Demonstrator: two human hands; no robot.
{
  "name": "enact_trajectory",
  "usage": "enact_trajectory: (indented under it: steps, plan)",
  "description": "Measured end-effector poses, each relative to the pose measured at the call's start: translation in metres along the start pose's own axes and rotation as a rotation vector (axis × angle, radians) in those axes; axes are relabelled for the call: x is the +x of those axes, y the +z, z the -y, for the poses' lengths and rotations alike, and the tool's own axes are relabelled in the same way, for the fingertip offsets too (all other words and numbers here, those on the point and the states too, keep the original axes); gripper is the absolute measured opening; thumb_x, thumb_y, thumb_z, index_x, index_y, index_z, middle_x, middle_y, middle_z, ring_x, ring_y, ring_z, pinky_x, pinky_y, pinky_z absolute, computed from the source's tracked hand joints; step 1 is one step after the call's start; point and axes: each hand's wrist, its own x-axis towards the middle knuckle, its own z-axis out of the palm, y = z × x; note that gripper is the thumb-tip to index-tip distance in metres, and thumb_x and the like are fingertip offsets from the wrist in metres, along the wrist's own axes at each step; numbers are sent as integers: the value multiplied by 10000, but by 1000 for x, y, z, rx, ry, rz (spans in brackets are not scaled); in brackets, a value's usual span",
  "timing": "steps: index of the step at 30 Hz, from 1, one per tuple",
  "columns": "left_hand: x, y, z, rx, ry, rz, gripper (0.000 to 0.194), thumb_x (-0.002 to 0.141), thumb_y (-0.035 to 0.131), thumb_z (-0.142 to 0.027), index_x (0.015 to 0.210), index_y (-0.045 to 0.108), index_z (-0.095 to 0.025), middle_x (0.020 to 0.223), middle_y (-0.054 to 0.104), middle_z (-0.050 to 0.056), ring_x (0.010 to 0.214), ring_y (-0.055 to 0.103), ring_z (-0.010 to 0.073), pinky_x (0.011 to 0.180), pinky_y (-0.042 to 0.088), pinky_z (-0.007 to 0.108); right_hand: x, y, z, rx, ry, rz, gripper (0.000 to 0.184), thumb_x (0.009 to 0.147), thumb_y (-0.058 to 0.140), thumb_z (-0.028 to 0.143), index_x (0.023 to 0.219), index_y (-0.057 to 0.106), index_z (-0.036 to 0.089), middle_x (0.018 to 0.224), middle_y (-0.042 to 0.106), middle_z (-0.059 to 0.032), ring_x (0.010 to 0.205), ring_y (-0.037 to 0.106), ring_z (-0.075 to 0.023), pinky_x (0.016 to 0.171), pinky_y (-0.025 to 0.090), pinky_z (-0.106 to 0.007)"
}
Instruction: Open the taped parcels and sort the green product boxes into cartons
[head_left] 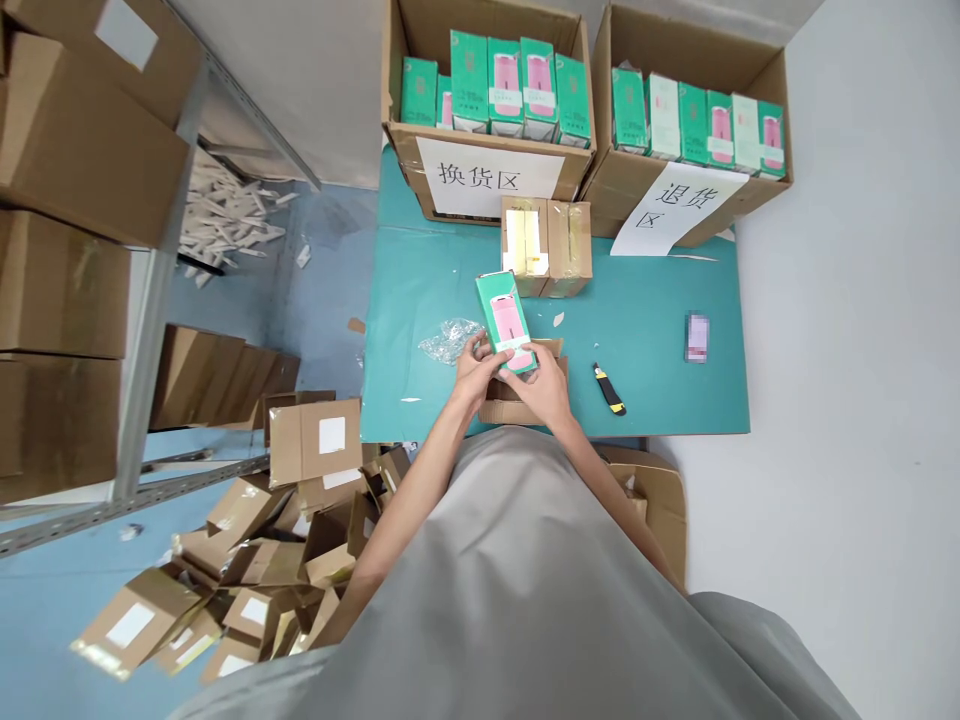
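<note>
Some bare table flanks my outstretched arms; near its front edge, left hand and right hand grip a green box.

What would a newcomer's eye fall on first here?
Probably the green-and-pink rectangular box held between the left hand and right hand, over an open brown cardboard carton on the teal table. Then two large brown cardboard boxes at its far edge, holding green boxes and fronted by white paper signs. Next, brown cardboard cartons heaped on the blue floor at left.
</note>
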Motion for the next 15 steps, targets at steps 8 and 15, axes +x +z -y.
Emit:
enact_trajectory:
  steps: [8,15]
  plan:
    - [-7,4,-4,72,157,71,788,654,1054,-366,1345,696,-246,1339,773,102,1279,747,293,1110,588,404,6,7,0,24,108,-158,515,842,832,495,1257,596,301,1177,795,-64,974,772,-282,806,617,-384]
    - [2,-7,-10,-180,-163,153,439,760,895,-435,1104,727,-221,1024,830,52,979,790,232,896,618,336,19,-1,-18,1032,442,146,353,823,829,505,969,624,258,776,709,49,508,459,-88,463,368,-218]
